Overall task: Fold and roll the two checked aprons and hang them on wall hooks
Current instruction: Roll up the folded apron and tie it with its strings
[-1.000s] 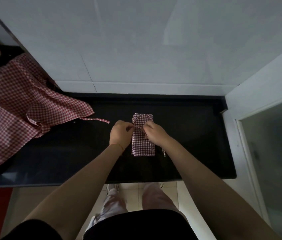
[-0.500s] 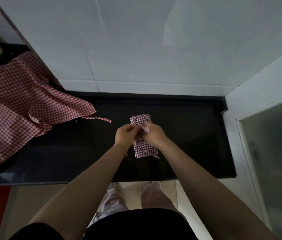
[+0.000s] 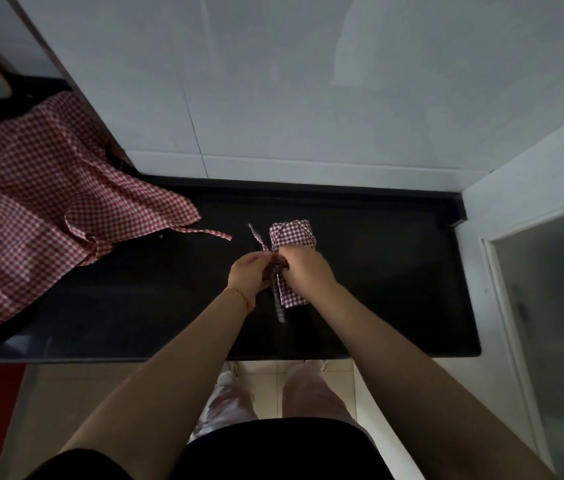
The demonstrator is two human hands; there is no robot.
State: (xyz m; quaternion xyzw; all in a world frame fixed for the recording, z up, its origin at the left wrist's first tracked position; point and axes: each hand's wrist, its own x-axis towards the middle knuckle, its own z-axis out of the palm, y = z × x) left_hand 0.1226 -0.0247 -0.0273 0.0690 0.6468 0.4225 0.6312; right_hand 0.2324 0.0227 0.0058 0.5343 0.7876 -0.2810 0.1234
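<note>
Covering the middle of the rolled apron (image 3: pixel 292 233), both hands hid the place where the ties crossed it, so only its far end and a narrow near end showed. Whether a knot had formed under the fingers could not be told. The second apron (image 3: pixel 41 202) ran out of the frame at the left edge, and its far corner was lost in shadow against the wall (image 3: pixel 308 81).

Two checked aprons were in sight: one rolled into a small bundle on the black counter (image 3: pixel 394 271), the other lying open and rumpled on the counter's left part, well apart from the bundle. One loose tie (image 3: pixel 204 232) trailed from the open apron toward the bundle without reaching it. Two thin tie ends showed at the bundle, one poking up on its left, one hanging blurred toward the counter's near edge.

The left hand (image 3: pixel 249 277) sat just left of the bundle, fingers curled and pinching a tie. The right hand (image 3: pixel 304 270) lay over the bundle, knuckles up, fingers curled down around cloth and tie. The two hands met fingertip to fingertip, both forearms reaching straight in from below.
</note>
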